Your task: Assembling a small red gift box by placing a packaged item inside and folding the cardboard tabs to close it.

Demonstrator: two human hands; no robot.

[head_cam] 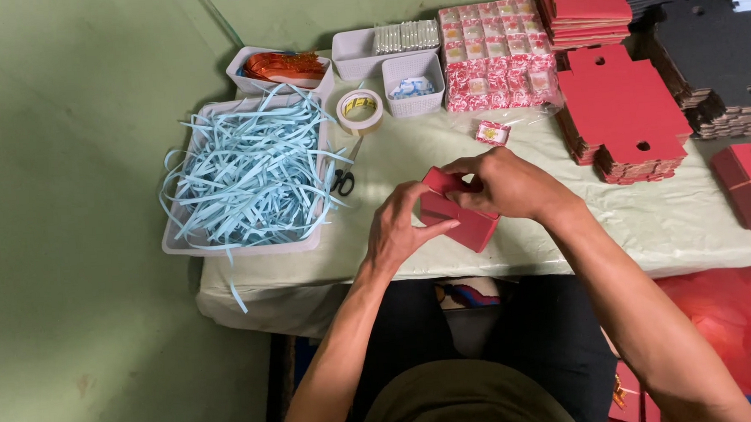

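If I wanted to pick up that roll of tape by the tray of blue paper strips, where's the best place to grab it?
The roll of tape looks to be lying flat on the table, its open core facing up. Probably easiest from above: one finger inside the core, the thumb on the outer rim, pinching the ring's wall. Come at its front right side, since the tray of blue strips and small baskets crowd the others.

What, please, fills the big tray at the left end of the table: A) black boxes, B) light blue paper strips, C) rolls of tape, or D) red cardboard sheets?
B: the tray is heaped with light blue paper strips, while the red cardboard sheets are stacked on the right side of the table.
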